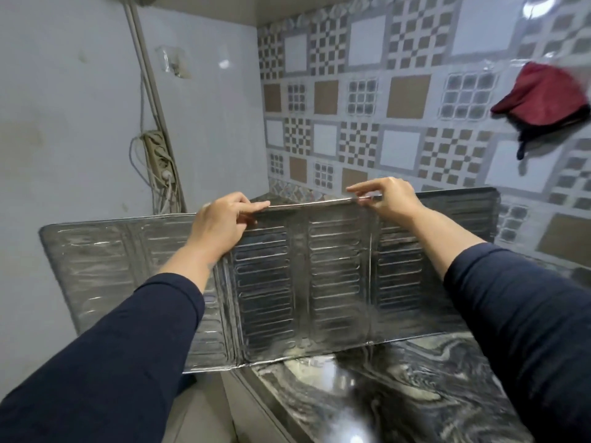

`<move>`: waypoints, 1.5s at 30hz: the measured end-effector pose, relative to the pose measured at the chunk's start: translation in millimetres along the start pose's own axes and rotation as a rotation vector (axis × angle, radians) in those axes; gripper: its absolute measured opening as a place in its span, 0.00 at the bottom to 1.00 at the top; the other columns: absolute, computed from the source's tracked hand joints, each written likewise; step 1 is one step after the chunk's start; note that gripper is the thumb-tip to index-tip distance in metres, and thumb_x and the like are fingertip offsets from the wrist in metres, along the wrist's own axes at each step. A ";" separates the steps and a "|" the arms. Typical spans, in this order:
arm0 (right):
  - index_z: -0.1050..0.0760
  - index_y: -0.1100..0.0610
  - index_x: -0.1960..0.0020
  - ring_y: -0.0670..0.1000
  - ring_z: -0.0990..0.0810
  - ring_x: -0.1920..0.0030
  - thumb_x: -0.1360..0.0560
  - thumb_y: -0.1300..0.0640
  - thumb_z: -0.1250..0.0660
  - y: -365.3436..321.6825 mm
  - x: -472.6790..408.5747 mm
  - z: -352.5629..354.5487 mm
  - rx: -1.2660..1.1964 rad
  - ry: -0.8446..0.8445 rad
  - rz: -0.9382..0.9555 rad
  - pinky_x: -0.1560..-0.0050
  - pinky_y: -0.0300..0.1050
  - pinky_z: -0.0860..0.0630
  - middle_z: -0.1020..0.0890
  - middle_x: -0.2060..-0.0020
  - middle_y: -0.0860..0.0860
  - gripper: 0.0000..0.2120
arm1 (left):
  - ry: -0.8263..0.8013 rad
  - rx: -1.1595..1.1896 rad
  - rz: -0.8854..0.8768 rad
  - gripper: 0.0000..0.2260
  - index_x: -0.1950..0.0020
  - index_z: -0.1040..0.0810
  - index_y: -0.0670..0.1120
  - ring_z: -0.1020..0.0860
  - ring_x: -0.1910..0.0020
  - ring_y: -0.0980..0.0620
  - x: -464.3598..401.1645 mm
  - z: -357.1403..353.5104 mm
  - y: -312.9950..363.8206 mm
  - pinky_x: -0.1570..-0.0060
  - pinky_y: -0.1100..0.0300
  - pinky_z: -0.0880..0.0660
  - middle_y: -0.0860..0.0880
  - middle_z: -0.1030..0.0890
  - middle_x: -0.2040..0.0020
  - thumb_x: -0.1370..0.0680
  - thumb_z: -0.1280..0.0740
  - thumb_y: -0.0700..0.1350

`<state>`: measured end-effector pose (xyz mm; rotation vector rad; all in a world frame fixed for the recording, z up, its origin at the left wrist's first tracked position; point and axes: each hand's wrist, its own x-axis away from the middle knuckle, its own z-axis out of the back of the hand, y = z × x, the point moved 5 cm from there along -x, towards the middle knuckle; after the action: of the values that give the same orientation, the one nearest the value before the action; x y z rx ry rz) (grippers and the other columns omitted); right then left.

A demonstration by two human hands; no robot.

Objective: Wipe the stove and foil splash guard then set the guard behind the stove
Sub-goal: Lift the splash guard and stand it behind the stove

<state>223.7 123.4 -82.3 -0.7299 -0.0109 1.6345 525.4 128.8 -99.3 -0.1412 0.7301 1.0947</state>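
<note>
A silver foil splash guard (pixel 332 282) with embossed ribs stands upright across the middle of the view, its folded panels spread wide and its lower edge touching the dark marbled countertop (pixel 399 388). My left hand (pixel 224 222) pinches the guard's top edge left of centre. My right hand (pixel 388 198) pinches the same top edge further right. The left panel reaches out past the counter's end toward the plain wall. No stove is in view.
A power strip (pixel 160 161) with plugged cables hangs on the plain left wall. Patterned tiles cover the back wall, where a red and black cloth (pixel 543 100) hangs at the right. The counter's left edge (pixel 249 388) drops off below the guard.
</note>
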 end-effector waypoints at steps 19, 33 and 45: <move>0.20 0.35 0.66 0.45 0.22 0.42 0.29 0.57 0.28 23.9 -31.3 97.5 -0.206 0.207 -0.147 0.28 0.53 0.42 0.18 0.67 0.31 0.16 | 0.139 0.256 -0.118 0.12 0.46 0.17 0.52 0.21 0.57 0.45 -100.2 14.6 23.3 0.59 0.48 0.24 0.52 0.19 0.59 0.29 0.26 0.42; 0.16 0.47 0.54 0.47 0.20 0.47 0.33 0.53 0.24 140.6 31.2 324.0 0.048 0.565 -0.226 0.36 0.50 0.28 0.14 0.53 0.47 0.08 | 0.183 0.447 -0.397 0.13 0.42 0.19 0.55 0.21 0.53 0.49 -202.5 -27.3 264.4 0.49 0.54 0.24 0.51 0.19 0.53 0.26 0.29 0.46; 0.17 0.57 0.49 0.45 0.21 0.50 0.30 0.59 0.26 266.5 153.5 442.7 0.254 0.661 -0.357 0.44 0.38 0.29 0.16 0.52 0.51 0.10 | 0.250 0.492 -0.546 0.12 0.42 0.20 0.60 0.22 0.50 0.52 -211.4 -108.8 488.4 0.48 0.53 0.38 0.54 0.18 0.48 0.23 0.33 0.48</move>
<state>-218.6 375.9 94.3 -0.9743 0.5036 0.9792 7.5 151.7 62.8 -0.0497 1.0875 0.3614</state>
